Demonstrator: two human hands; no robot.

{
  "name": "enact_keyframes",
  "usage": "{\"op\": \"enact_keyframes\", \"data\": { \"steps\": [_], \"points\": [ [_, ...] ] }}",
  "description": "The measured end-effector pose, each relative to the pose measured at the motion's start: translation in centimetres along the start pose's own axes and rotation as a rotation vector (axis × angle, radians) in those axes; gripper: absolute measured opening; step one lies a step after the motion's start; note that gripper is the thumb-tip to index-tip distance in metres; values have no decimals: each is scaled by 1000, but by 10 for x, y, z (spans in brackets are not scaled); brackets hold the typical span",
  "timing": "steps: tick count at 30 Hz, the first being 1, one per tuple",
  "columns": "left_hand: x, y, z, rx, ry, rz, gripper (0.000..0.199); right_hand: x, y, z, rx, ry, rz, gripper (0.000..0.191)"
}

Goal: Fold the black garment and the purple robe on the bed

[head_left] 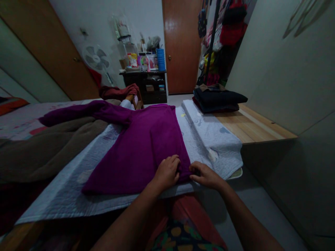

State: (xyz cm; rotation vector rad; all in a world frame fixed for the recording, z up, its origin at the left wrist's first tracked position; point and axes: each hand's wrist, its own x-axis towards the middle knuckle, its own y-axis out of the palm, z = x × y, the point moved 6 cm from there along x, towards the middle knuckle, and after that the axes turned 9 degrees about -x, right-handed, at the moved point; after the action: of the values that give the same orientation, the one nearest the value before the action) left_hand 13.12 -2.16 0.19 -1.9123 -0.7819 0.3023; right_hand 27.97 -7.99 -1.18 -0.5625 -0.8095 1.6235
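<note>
A purple long-sleeved shirt (138,150) lies spread over a pale quilted cloth (70,184), with one sleeve stretched out to the left and its right side folded inward. My left hand (167,171) rests on the folded part near the hem, its fingers curled and closed on the fabric. At the lower right corner of the shirt, my right hand (205,174) pinches the folded edge between thumb and fingers. The undersides of the fingers are partly hidden.
To the left, a brown fleecy garment (52,150) lies beside the shirt. A stack of dark folded clothes (220,99) sits on a wooden board (259,127) at the right. Further back are a dark cabinet (145,83), a fan (96,57) and a brown door (183,48).
</note>
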Motion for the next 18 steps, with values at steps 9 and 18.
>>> {"op": "enact_keyframes", "data": {
  "steps": [9, 18],
  "points": [
    [3, -15, -8, -203, 115, 8, 26, 32, -24, -6, -68, 51, -217, 17],
    [17, -13, 50, 6, -167, -91, 47, 113, 11, 15, -379, 27, -265, 46]
  ]
}}
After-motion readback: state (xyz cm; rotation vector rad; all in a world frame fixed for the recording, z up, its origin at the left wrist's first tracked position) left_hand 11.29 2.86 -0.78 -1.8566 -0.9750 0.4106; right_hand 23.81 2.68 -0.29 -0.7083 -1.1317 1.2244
